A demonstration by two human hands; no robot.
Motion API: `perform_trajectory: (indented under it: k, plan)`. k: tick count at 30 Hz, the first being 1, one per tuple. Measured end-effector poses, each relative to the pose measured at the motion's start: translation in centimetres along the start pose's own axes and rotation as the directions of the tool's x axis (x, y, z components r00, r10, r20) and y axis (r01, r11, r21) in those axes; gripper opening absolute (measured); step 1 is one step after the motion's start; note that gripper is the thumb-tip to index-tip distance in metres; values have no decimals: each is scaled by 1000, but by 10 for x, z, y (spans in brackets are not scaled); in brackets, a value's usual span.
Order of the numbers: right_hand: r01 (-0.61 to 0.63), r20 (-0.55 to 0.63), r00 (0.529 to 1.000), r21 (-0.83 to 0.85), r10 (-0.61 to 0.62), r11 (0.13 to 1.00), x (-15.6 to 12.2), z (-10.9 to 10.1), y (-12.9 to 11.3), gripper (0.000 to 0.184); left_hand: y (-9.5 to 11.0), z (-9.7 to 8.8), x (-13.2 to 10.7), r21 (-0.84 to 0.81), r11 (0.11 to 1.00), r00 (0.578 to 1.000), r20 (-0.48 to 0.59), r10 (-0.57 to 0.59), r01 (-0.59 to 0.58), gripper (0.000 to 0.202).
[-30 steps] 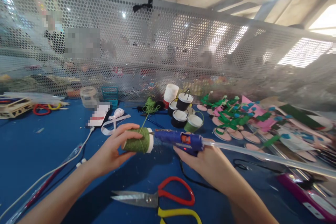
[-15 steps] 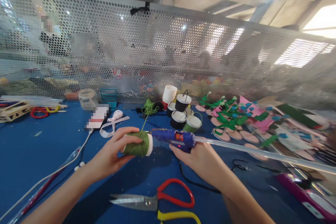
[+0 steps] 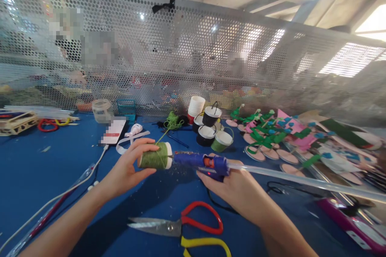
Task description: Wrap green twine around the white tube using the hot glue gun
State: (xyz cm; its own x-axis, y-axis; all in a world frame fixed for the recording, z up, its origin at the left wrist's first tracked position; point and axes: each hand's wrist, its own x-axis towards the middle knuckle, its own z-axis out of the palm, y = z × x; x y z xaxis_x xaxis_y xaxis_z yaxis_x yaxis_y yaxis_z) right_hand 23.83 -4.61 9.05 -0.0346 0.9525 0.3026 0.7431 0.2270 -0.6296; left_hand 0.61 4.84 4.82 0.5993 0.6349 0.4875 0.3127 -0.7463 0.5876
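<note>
My left hand (image 3: 126, 168) is closed around a small white cup wrapped in green yarn (image 3: 153, 158), tipped on its side with its white edge facing right. A strand runs from it to a loose tangle of green yarn (image 3: 173, 121) behind. In my right hand (image 3: 233, 186) is a blue hot glue gun (image 3: 193, 161), its nozzle at the cup's white edge; whether they touch I cannot tell. A long clear glue stick (image 3: 289, 176) sticks out of the gun's back. Below both hands lie scissors (image 3: 170, 227) with one red and one yellow handle.
Behind stand yarn-wrapped little buckets (image 3: 211, 116) and a stack of white cups (image 3: 196, 106). Green flower pieces on pink discs (image 3: 265, 140) crowd the right, near a purple power strip (image 3: 346, 223). A phone (image 3: 113, 130) with its cable lies left. A perforated metal screen (image 3: 181, 56) backs the table.
The yarn-wrapped cup has shifted slightly left and up in my left hand, its white edge turned a little. The glue gun stays close to that edge. The view has moved slightly.
</note>
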Motion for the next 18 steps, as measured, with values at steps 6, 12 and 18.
perform_trajectory:
  k: [6, 12, 18]
  plan:
    - [-15, 38, 999, 10, 15, 1000, -2, 3, 4, 13, 1, 1, 0, -47, 998, 999, -39, -34, 33, 38]
    - [-20, 54, 998, -12, 21, 1000, -3, 4, 2, 13, 1, 2, 1, -98, 993, 995, -65, -69, 63, 38]
    - [-19, 72, 997, -17, 20, 1000, -3, 5, 6, 12, 0, 4, 2, -160, 977, 986, -74, -151, 137, 39]
